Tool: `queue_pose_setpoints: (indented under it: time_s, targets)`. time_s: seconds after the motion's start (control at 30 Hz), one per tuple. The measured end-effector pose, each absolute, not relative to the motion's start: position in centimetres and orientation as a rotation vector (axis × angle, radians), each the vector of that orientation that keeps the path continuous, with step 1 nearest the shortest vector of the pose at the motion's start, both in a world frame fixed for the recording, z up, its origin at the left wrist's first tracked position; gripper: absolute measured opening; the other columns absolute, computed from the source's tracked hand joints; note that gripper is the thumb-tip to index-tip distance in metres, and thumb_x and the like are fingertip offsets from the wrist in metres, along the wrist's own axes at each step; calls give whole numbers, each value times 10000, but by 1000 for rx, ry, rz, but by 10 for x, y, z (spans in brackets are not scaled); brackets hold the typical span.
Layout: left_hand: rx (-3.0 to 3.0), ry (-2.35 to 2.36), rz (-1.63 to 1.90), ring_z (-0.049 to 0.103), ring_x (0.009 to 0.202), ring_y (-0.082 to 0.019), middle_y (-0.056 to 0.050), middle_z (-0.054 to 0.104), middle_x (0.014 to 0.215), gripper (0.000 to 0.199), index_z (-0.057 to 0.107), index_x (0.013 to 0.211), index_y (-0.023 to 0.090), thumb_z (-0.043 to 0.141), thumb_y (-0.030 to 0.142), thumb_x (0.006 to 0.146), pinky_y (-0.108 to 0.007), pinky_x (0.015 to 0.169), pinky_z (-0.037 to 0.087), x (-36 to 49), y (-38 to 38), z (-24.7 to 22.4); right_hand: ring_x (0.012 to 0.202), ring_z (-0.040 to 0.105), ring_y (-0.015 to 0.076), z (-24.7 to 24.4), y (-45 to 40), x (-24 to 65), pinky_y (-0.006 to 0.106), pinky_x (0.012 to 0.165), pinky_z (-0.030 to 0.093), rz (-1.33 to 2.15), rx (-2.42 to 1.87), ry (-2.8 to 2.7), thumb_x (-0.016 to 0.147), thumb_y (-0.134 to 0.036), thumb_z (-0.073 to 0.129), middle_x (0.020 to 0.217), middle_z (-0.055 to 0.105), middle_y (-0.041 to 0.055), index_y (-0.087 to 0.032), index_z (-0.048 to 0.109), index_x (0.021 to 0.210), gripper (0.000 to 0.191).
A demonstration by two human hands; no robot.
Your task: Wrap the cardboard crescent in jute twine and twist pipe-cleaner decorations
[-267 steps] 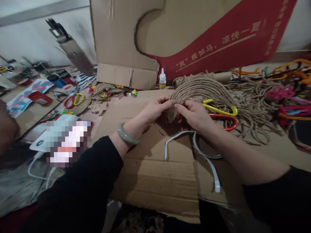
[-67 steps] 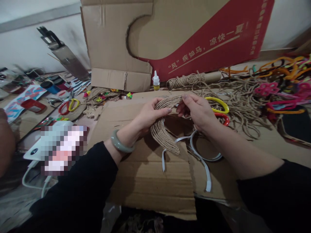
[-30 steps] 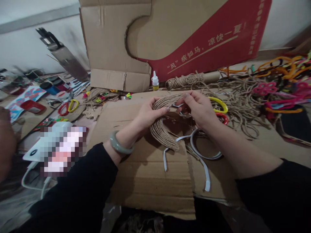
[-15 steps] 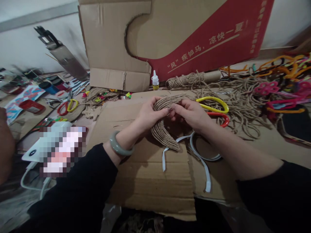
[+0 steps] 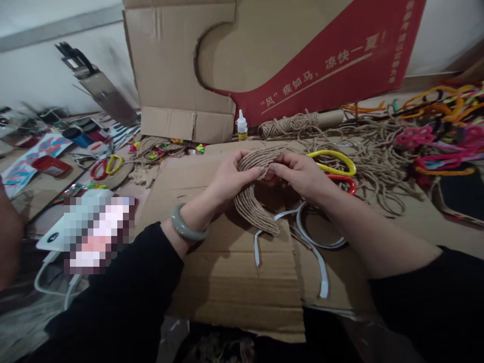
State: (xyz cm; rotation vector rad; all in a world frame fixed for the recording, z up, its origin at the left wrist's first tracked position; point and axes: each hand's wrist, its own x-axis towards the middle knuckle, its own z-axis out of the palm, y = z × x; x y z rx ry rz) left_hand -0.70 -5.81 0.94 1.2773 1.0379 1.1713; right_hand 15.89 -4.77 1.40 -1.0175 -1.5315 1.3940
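While left hand (image 5: 229,176) clamps rope band (image 5: 254,207) mid-frame, right hand (image 5: 302,174) — nearer left than second ago — pinches inner edge; work seemingly centred there.

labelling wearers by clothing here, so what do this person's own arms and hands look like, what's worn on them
Both hands are ungloved. The left hand has a smooth, rounded, pale grey-green bangle at its wrist; the right hand has none. The left sleeve and right sleeve are plain black, the right leaving more forearm bare.
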Motion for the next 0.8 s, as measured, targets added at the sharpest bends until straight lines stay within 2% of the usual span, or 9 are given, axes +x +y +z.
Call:
queue_pose_setpoints:
  time_s: [0.17, 0.6, 0.8]
  targets:
    - [1309, 1034, 1173, 577, 724, -103, -4, 625, 821, 362, 539, 934, 155, 734, 226, 637, -263, 724, 463, -6, -58, 9, 501, 559, 96, 10, -46, 159, 203, 453, 401, 1353, -1033, -1558, 790, -383, 611, 582, 633, 16, -161, 581, 633, 274]
    - [1298, 1030, 1158, 587, 736, -111, -9, 628, 827, 346, 540, 926, 167, 733, 247, 650, -270, 736, 468, -5, -59, 9, 510, 559, 94, 12, -47, 160, 216, 484, 425, 1294, -1042, -1453, 758, -419, 652, 595, 623, 3, -173, 559, 675, 275]
    - [1340, 1024, 1145, 584, 739, -112, -11, 630, 839, 360, 546, 949, 166, 732, 274, 661, -273, 739, 471, -8, -57, 6, 493, 525, 78, 13, -47, 161, 202, 471, 387, 1244, -1027, -1436, 782, -447, 627, 581, 601, -8, -174, 568, 679, 297]
